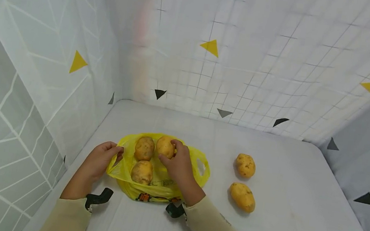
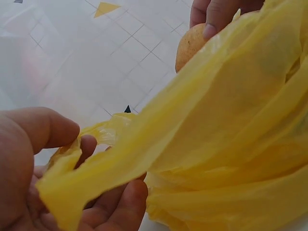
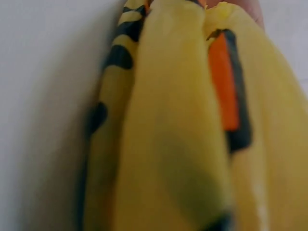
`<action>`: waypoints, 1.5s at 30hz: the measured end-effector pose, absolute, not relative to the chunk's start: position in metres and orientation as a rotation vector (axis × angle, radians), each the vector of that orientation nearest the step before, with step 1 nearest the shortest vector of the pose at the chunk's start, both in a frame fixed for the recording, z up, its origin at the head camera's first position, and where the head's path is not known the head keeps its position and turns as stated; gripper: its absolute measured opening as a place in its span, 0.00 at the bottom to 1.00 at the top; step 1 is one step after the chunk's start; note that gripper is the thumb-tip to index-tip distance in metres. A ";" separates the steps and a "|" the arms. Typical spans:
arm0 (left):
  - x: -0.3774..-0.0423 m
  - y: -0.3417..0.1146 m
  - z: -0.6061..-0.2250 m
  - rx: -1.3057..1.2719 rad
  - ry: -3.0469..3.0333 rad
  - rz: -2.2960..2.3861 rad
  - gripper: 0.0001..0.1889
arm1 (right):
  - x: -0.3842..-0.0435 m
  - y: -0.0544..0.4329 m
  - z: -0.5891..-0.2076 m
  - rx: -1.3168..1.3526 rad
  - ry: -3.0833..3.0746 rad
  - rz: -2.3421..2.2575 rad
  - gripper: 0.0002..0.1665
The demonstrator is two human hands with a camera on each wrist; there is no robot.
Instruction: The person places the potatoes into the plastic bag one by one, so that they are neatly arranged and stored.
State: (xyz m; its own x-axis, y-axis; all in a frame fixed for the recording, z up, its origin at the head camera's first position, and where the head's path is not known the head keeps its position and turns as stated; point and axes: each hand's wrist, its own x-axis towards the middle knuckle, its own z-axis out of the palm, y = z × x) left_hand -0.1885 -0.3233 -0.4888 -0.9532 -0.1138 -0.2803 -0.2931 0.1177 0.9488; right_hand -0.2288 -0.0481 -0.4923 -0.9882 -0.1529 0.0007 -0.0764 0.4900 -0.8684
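Observation:
A yellow plastic bag (image 1: 158, 195) lies spread on the table with its mouth facing up. My left hand (image 1: 101, 159) pinches the bag's left edge between thumb and fingers, which the left wrist view shows close up at the bag's handle (image 2: 110, 173). With my right hand (image 1: 180, 165) I grip a potato (image 1: 165, 146) at the far side inside the bag. Two more potatoes, one farther back (image 1: 144, 148) and one nearer (image 1: 142, 172), rest in the bag just left of it. Bag plastic (image 3: 173, 115) fills most of the right wrist view and hides nearly all of the hand there.
To the right of the bag, two potatoes lie on the white table (image 1: 285, 205), one farther back (image 1: 245, 165) and one nearer (image 1: 242, 197). A grid-patterned sheet (image 1: 247, 61) hangs behind the table, and a grey sheet with white lines (image 1: 5, 109) hangs at the left.

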 end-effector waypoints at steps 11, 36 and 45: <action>-0.189 -0.320 -0.487 -0.419 2.225 1.961 0.17 | -0.231 -0.054 -0.500 -0.175 2.707 -1.462 0.41; -0.187 -0.316 -0.487 -0.379 2.214 2.002 0.15 | -0.232 -0.066 -0.505 -0.034 2.726 -1.356 0.44; -0.188 -0.317 -0.491 -0.335 2.210 2.035 0.14 | -0.233 -0.070 -0.504 -0.066 2.741 -1.297 0.45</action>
